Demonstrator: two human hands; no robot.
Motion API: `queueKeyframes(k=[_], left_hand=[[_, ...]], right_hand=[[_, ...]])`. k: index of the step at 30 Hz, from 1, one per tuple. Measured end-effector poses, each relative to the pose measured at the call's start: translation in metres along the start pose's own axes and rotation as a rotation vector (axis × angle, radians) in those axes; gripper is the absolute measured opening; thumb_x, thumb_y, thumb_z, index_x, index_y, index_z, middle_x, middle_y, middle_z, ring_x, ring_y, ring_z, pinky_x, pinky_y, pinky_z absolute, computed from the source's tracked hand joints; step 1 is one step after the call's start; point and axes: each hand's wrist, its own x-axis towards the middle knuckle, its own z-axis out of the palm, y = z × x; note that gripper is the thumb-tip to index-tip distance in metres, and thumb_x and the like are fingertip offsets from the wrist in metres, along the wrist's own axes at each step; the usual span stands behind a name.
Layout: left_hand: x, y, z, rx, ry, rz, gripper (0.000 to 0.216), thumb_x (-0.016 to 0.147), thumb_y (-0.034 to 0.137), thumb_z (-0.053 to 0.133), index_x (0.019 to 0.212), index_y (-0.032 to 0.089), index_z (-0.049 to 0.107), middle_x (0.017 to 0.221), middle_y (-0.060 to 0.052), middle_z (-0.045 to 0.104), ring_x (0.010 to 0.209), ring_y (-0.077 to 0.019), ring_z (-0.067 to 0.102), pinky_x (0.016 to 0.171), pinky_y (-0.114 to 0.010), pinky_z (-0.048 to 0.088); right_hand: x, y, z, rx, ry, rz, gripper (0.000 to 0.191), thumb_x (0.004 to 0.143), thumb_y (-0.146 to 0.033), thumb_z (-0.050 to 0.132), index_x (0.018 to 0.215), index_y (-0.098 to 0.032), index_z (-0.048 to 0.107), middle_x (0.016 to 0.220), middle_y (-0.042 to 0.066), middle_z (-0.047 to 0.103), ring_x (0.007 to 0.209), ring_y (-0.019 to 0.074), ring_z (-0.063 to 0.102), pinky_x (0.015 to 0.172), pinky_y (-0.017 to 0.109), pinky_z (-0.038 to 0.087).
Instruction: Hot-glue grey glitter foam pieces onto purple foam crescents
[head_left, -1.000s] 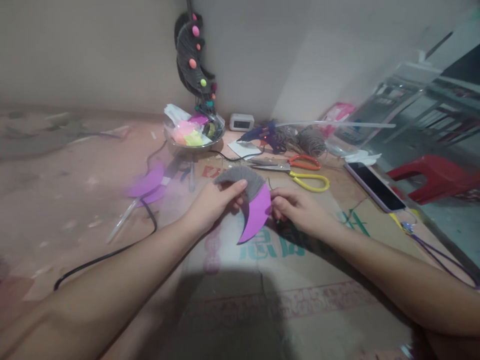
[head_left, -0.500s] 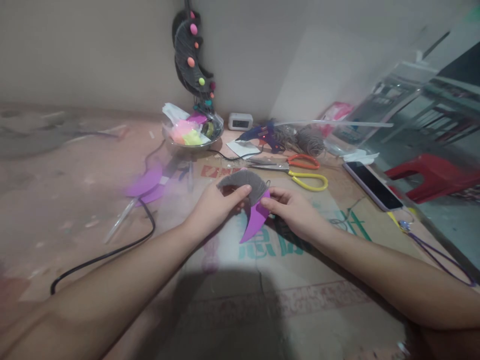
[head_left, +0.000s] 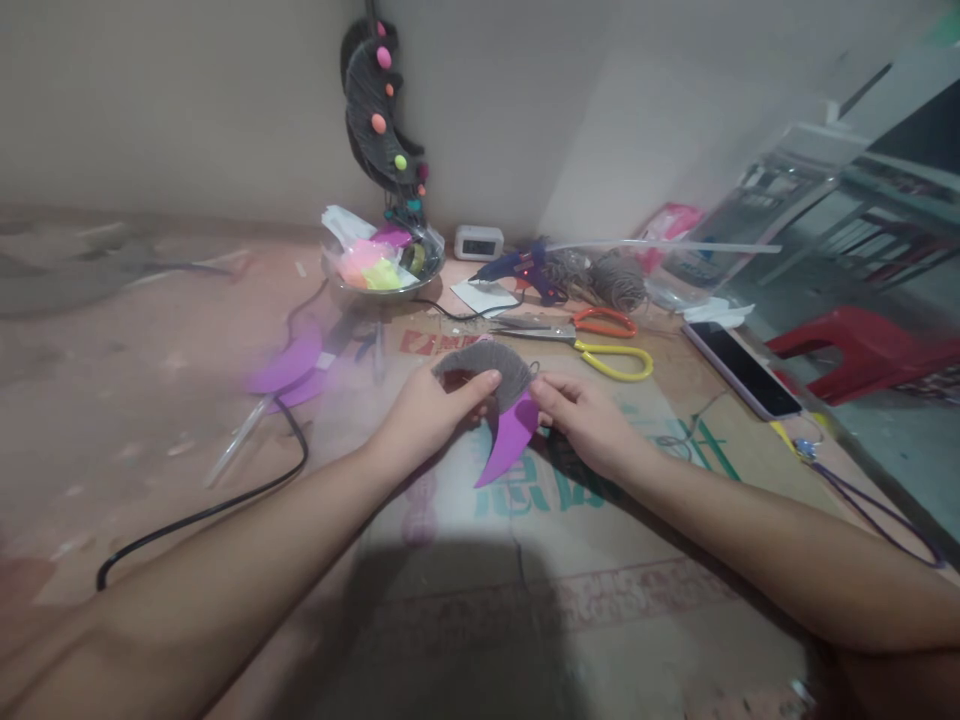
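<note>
A purple crescent (head_left: 513, 436) hangs tip down between my hands, its upper part wound with grey yarn (head_left: 491, 362). My left hand (head_left: 450, 405) is closed around the wound part, thumb on its front face. At the crescent's right edge, where the winding ends, my right hand (head_left: 562, 405) pinches the yarn, and a small loop sticks up above the fingertips. Its other fingers are curled and partly hidden. Beyond the hands lie scissors (head_left: 577, 338) with one orange and one yellow handle.
Behind are a metal bowl (head_left: 382, 290) of colourful scraps, a small clock (head_left: 478, 243), a blue glue gun (head_left: 517, 268) and a yarn ball (head_left: 619, 282). A phone (head_left: 741, 370) lies right. Blurred purple pieces (head_left: 289, 370) and a black cable (head_left: 210, 508) lie left. Decorated grey crescents (head_left: 375, 110) hang behind.
My right thumb has shifted from the purple face up to the crescent's right edge. My left hand keeps its hold. The view has shifted slightly.
</note>
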Motion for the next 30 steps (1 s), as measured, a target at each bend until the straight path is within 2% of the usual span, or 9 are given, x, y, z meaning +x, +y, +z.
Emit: queueKeyframes(k=[8,12,15,18,20,22,24,27,30], left_hand=[[0.0,-0.001,-0.001,0.018,-0.021,-0.004,0.025,0.078,0.04,0.063,0.074,0.015,0.058,0.06,0.0,0.055,0.053,-0.01,0.049,0.053,-0.022,0.041],[0.001,-0.003,-0.003,-0.037,-0.014,-0.022,0.025,0.077,0.04,0.065,0.077,0.015,0.058,0.061,0.0,0.056,0.054,-0.0108,0.05,0.053,-0.023,0.042],[0.002,-0.003,-0.003,-0.067,-0.008,-0.039,0.025,0.076,0.039,0.065,0.076,0.016,0.058,0.06,0.001,0.055,0.053,-0.0107,0.051,0.053,-0.023,0.042],[0.002,-0.002,-0.003,-0.066,-0.011,-0.049,0.025,0.075,0.039,0.066,0.074,0.015,0.057,0.059,0.001,0.055,0.053,-0.0102,0.051,0.053,-0.022,0.042],[0.002,0.0,-0.003,-0.053,-0.013,-0.056,0.025,0.076,0.039,0.066,0.074,0.015,0.057,0.059,0.001,0.055,0.052,-0.0099,0.051,0.053,-0.022,0.042],[0.002,0.0,-0.004,-0.045,-0.022,-0.059,0.025,0.076,0.038,0.066,0.074,0.015,0.057,0.059,0.001,0.055,0.052,-0.0099,0.05,0.052,-0.022,0.042],[0.002,0.001,-0.004,-0.036,-0.036,-0.057,0.024,0.076,0.038,0.065,0.075,0.015,0.058,0.059,0.0,0.055,0.052,-0.0099,0.05,0.052,-0.022,0.042],[0.003,0.0,-0.005,-0.023,-0.05,-0.058,0.024,0.077,0.038,0.065,0.077,0.014,0.059,0.06,0.0,0.056,0.053,-0.01,0.05,0.053,-0.022,0.042],[0.003,0.0,-0.006,-0.01,-0.059,-0.05,0.024,0.077,0.037,0.065,0.075,0.014,0.059,0.06,-0.001,0.057,0.053,-0.0101,0.05,0.053,-0.022,0.042]], right_hand=[[0.002,0.004,-0.002,-0.063,0.039,-0.014,0.032,0.078,-0.049,0.062,0.07,-0.019,0.056,0.06,-0.003,0.052,0.052,0.0088,0.046,0.047,0.021,0.037],[0.005,0.005,-0.007,-0.031,0.035,-0.082,0.041,0.084,-0.056,0.051,0.07,-0.019,0.055,0.059,-0.003,0.052,0.051,0.0086,0.046,0.048,0.022,0.037],[0.007,0.001,-0.015,-0.097,0.158,-0.169,0.038,0.085,-0.054,0.052,0.07,-0.019,0.052,0.056,-0.004,0.05,0.048,0.0085,0.046,0.047,0.023,0.037],[0.005,-0.008,-0.02,-0.24,0.303,-0.268,0.023,0.083,-0.042,0.06,0.078,-0.02,0.053,0.057,-0.006,0.049,0.049,0.0089,0.048,0.051,0.023,0.04],[0.002,-0.013,-0.02,-0.303,0.27,-0.283,0.018,0.083,-0.035,0.06,0.095,-0.021,0.058,0.06,-0.005,0.053,0.054,0.0107,0.053,0.057,0.026,0.045],[-0.001,-0.016,-0.019,-0.321,0.172,-0.274,0.028,0.084,-0.031,0.058,0.11,-0.021,0.058,0.066,-0.003,0.059,0.059,0.0122,0.057,0.06,0.028,0.047],[-0.002,-0.014,-0.017,-0.31,0.083,-0.26,0.031,0.085,-0.029,0.056,0.114,-0.02,0.057,0.074,0.0,0.064,0.062,0.0128,0.06,0.062,0.029,0.049],[0.001,-0.008,-0.016,-0.289,0.06,-0.24,0.023,0.084,-0.031,0.057,0.104,-0.02,0.061,0.084,0.003,0.067,0.067,0.0135,0.062,0.062,0.029,0.051],[0.003,-0.003,-0.018,-0.287,0.104,-0.225,0.016,0.082,-0.034,0.06,0.088,-0.019,0.063,0.079,0.002,0.067,0.066,0.0134,0.061,0.06,0.028,0.051]])
